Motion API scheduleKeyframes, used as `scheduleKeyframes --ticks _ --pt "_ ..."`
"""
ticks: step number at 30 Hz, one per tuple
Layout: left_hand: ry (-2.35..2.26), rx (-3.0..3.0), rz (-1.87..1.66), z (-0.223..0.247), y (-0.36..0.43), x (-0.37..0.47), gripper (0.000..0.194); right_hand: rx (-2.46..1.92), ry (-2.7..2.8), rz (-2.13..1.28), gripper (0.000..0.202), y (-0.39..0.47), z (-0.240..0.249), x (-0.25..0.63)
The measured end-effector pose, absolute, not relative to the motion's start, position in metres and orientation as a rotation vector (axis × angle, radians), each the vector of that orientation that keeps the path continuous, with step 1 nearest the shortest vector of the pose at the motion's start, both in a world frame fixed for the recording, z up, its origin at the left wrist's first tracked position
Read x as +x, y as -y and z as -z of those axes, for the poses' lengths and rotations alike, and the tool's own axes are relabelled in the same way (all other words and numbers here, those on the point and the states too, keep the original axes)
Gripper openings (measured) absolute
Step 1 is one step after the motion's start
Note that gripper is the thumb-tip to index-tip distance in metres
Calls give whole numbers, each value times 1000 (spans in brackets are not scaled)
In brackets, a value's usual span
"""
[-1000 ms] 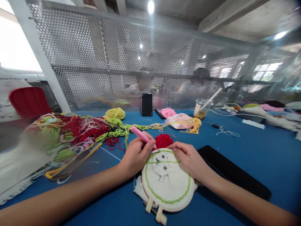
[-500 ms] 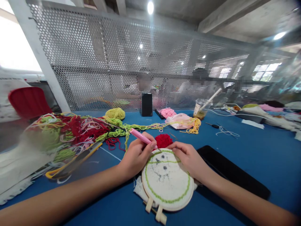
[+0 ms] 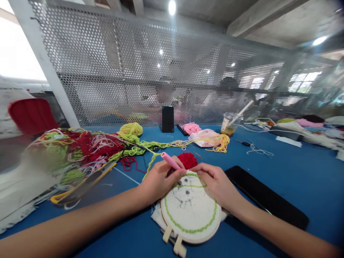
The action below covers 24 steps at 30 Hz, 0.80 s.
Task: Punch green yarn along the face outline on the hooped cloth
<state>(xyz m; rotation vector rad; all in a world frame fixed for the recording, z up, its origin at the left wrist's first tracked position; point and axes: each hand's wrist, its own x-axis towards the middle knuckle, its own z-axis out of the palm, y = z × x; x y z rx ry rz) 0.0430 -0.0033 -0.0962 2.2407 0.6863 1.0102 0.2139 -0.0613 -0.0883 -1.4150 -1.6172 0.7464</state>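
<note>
My left hand (image 3: 160, 180) is closed round a pink punch needle (image 3: 172, 162), which slants down to the right. Its tip is hidden behind my fingers at the top of the cloth. Light green yarn (image 3: 151, 164) trails beside the tool's upper end. At the upper right edge, my right hand (image 3: 219, 181) pinches a round embroidery hoop (image 3: 198, 242), its lower fingers hidden underneath. The white cloth (image 3: 193, 213) stretched in it bears a green stitched outline, a green line across the upper part and dark drawn marks. A ball of red yarn (image 3: 187, 160) lies just beyond.
Tangled yarn (image 3: 91, 147) and yellow-handled scissors (image 3: 80, 184) lie left. A black flat object (image 3: 266, 195) is by my right forearm. Behind are a propped phone (image 3: 167, 119), a plastic cup (image 3: 228, 123) and a perforated metal screen (image 3: 134, 71).
My left hand and the punch needle have moved right along the hoop's top edge, towards my right hand. The metal tip, visible before, is now hidden. The hoop has shifted slightly.
</note>
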Motion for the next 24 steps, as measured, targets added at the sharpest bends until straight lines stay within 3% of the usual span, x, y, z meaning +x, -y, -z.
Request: scheduleKeyframes --ticks 12,19,24 --pt "-675 2393 -901 96 4 45 11 -1406 1598 -770 25 62 82 212" --pt "-801 2293 -1123 94 5 38 22 -1437 1553 -827 26 59 85 214" --pt "-813 2275 -1185 96 7 36 18 -1440 1561 -811 26 59 86 215"
